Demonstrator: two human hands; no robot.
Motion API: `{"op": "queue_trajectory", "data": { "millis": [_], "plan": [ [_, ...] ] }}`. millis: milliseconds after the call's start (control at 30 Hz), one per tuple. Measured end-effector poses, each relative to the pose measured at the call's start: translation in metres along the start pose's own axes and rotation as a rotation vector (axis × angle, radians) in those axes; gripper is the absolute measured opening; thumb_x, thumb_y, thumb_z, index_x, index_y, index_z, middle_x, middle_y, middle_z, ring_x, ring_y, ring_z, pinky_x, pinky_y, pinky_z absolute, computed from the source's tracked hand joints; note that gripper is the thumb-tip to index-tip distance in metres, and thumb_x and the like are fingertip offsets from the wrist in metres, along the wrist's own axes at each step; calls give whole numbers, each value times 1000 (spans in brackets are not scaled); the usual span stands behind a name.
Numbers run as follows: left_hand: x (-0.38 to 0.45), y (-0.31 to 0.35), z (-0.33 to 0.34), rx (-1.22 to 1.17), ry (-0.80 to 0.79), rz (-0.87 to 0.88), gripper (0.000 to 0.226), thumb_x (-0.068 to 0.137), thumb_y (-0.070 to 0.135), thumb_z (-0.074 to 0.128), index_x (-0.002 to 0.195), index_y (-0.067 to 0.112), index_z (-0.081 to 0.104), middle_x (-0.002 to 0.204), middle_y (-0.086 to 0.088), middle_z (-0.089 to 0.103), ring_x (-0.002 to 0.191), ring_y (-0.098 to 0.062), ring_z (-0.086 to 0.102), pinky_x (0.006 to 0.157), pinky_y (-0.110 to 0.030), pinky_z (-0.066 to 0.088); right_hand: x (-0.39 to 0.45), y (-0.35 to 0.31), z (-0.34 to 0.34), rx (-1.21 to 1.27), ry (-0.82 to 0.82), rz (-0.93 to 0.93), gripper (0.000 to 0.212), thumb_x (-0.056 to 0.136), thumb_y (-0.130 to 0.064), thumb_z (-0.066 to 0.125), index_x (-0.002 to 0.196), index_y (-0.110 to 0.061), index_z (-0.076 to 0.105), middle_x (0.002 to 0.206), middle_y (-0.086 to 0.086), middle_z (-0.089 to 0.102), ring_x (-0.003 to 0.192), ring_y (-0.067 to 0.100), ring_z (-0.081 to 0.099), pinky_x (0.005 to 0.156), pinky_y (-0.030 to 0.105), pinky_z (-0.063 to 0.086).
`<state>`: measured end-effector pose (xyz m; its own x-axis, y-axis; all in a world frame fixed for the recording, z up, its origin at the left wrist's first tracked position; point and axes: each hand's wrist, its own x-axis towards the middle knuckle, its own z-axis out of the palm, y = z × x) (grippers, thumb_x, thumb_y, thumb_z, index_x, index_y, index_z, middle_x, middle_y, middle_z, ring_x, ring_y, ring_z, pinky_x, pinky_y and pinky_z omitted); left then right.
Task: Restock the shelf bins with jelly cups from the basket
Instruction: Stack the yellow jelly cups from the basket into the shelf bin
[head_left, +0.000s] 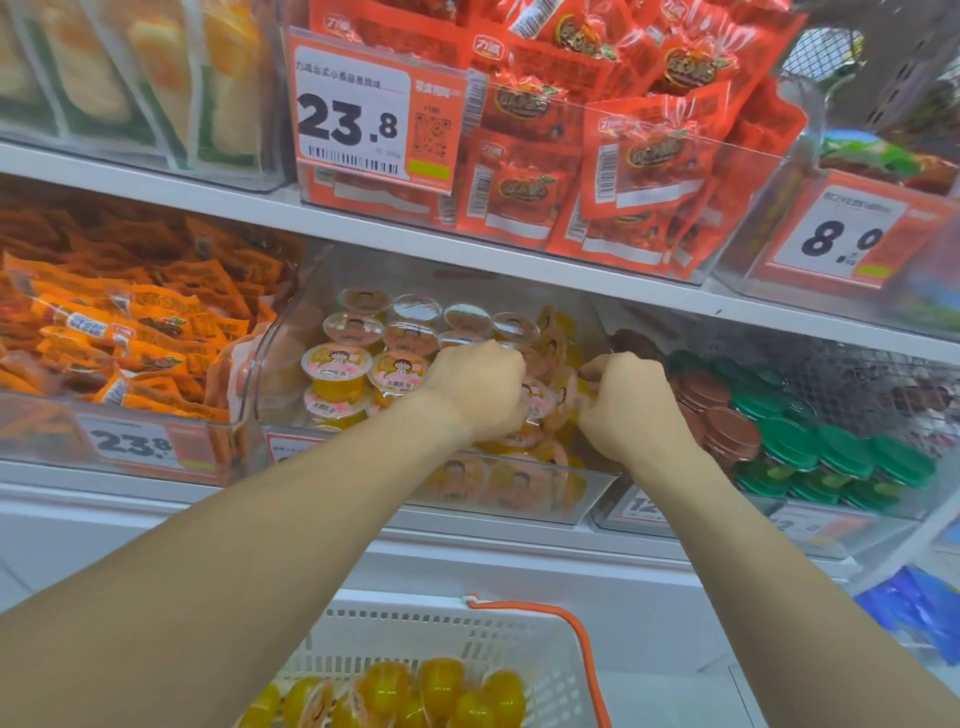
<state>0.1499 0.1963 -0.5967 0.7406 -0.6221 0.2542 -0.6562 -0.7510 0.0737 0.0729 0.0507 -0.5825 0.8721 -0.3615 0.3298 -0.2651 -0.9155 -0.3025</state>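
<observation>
Both hands in the middle bin (249, 374), clear plastic, mid shelf. Left hand (478, 387) fingers curled down onto cups (337, 364), seems to hold one or more; exact hold hidden by knuckles. Right hand (623, 405) fingers curled at bin's right side, pinching what looks like a cup; can't tell for sure.

More cups in basket (519, 644) below, yellow, piled loose, approx a dozen showing.

Handling, judged: cups light, thin stiff plastic w/ foil lids, slick sides, likely to slide or tip when stacked. Best taken by rim or round the body, two or three per hand; no squeezing on lids.

Edges & room: shelf board (519, 260) above sits low over bin, so little headroom at back; entry from front over low bin lip. Bin already fairly full, front rows stacked. Bin of dark & green lids (810, 441) just beside on right, orange packets (130, 332) on left; walls between. Basket handle (576, 639) near right forearm, poss snag.
</observation>
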Motion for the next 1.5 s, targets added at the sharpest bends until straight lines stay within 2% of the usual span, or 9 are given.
{"op": "queue_trajectory", "data": {
  "millis": [467, 600, 733, 1000, 1067, 1133, 1233, 1367, 1500],
  "plan": [
    [-23, -3, 11, -90, -6, -14, 18, 89, 30, 53, 80, 15, 58, 80, -7, 60, 82, -33, 62, 62, -31, 38, -8, -8, 19, -66, 119, -84, 18, 87, -1, 52, 97, -3, 66, 93, 17, 59, 82, 43, 59, 64, 33, 37],
    [-22, -5, 14, -112, 10, -17, 23, 90, 30, 52, 82, 13, 65, 76, -7, 61, 78, -33, 62, 62, -32, 42, -5, -5, 20, -125, 166, -159, 21, 85, 2, 55, 94, -7, 73, 89, 15, 67, 80, 40, 62, 67, 37, 45],
    [-23, -5, 14, -168, 45, -38, 26, 91, 33, 50, 88, 14, 69, 76, -4, 62, 78, -31, 64, 62, -32, 44, -3, -1, 23, -151, 159, -175, 21, 85, 4, 54, 86, -8, 71, 83, 13, 66, 74, 38, 61, 60, 31, 33],
    [-27, 5, -7, -793, 322, -327, 26, 89, 25, 57, 73, 9, 70, 62, -3, 65, 57, -16, 57, 60, -30, 48, -17, -13, -1, 138, 235, -198, 16, 95, -15, 56, 101, -13, 71, 93, 1, 63, 81, 19, 60, 78, 33, 49],
    [-26, 8, -15, -1205, 334, -506, 28, 87, 25, 62, 71, 3, 66, 64, -9, 57, 61, -19, 50, 63, -32, 43, -24, -20, -15, 374, 96, -112, 16, 98, -24, 56, 96, -14, 69, 79, -4, 69, 66, 7, 64, 68, 20, 51],
    [-29, 11, -23, -1674, 262, -629, 23, 86, 29, 67, 72, 10, 68, 72, -9, 61, 67, -23, 56, 68, -36, 48, -30, -26, -25, 741, -287, 92, 35, 102, -36, 52, 103, -5, 67, 78, 9, 73, 61, 17, 69, 58, 30, 58],
    [-33, 16, -25, -2010, 68, -465, 27, 88, 27, 65, 68, 8, 64, 68, -12, 61, 58, -27, 58, 58, -31, 49, -35, -26, -35, 1091, -770, 288, 46, 99, -44, 51, 104, -2, 68, 90, 20, 70, 71, 25, 70, 54, 32, 58],
    [-35, 28, -28, -1843, 74, -341, 28, 87, 30, 66, 91, 2, 65, 72, -9, 61, 60, -27, 59, 48, -27, 45, -36, -18, -44, 1384, -793, 359, 20, 92, -14, 61, 98, 3, 71, 85, 17, 69, 73, 19, 71, 60, 22, 59],
    [-30, 27, -24, -1505, 149, -424, 37, 83, 49, 65, 98, 15, 63, 99, -1, 70, 93, -23, 68, 77, -40, 55, -37, -8, -41, 1433, -575, 417, 10, 90, -6, 64, 97, 2, 62, 90, 16, 70, 74, 21, 73, 62, 23, 60]
  ]
}}
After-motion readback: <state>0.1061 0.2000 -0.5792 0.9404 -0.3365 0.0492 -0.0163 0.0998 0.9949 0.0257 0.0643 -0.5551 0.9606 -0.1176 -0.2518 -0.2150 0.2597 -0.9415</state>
